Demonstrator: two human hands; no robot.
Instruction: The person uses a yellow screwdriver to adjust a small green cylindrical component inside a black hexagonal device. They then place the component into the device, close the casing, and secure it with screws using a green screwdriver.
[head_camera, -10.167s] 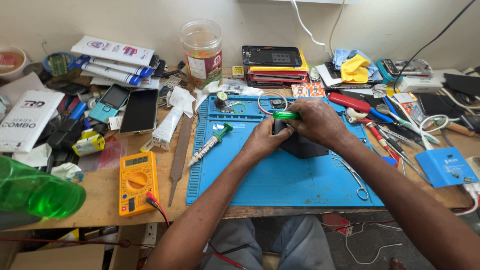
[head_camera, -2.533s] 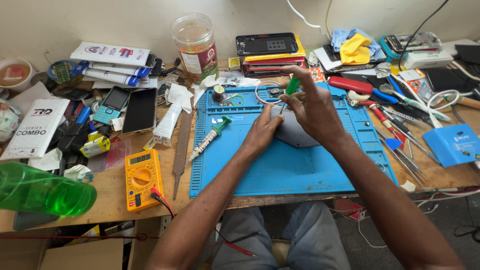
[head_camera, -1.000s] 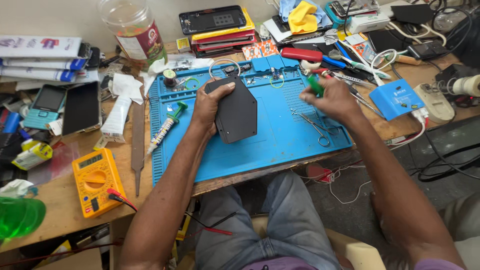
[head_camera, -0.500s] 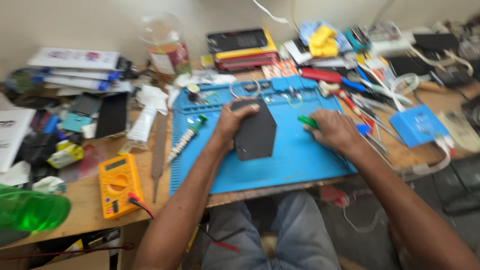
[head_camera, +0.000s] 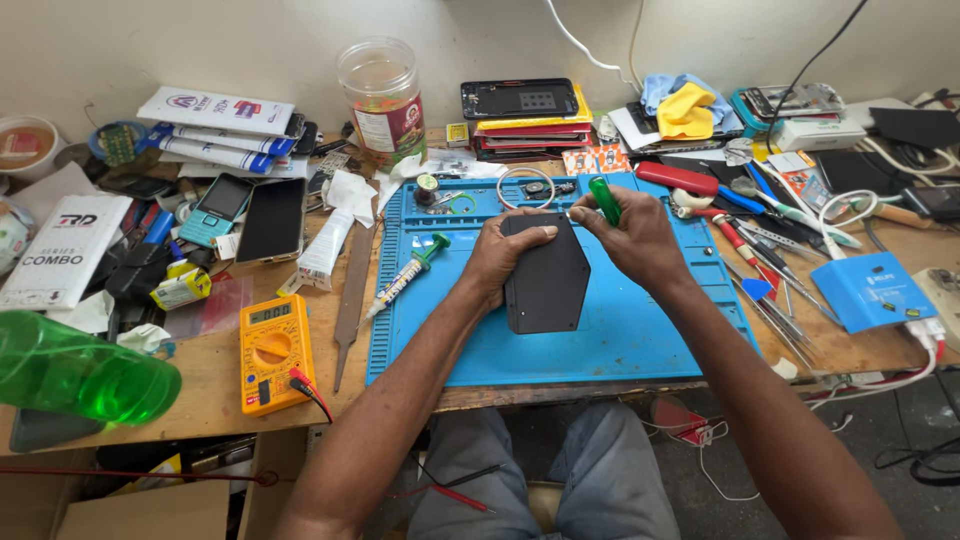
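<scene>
Two of our hands meet over the wooden counter (head_camera: 200, 395), which is crowded from wall to edge. Largest on it is the blue work mat (head_camera: 640, 340), lying in front of us with a bare stretch at its near side. On the mat, tilted up toward us, sits the black device (head_camera: 547, 285), a flat dark panel with angled corners. Our left hand (head_camera: 505, 250) grips its upper left edge, fingers curled over the top and thumb behind, so that hand is closed on the panel. Our right hand (head_camera: 640, 235) comes in from the right and pinches a green-handled screwdriver (head_camera: 603, 200) between thumb and fingers, the handle sticking up and the tip pointing down at the panel's top corner; we cannot tell whether the tip touches it.

At the far left a green plastic bottle (head_camera: 85, 370) lies on its side, near the counter's front edge. Just beside the mat's left edge rests a yellow multimeter (head_camera: 272, 350) with red and black leads. Behind the mat stands a clear plastic jar (head_camera: 380, 95), and to its right a stack of flat phones and cases (head_camera: 525, 120). Right of the mat lies a small blue box (head_camera: 870, 290). On the mat's left part lies a syringe (head_camera: 408, 272) with a green cap.
</scene>
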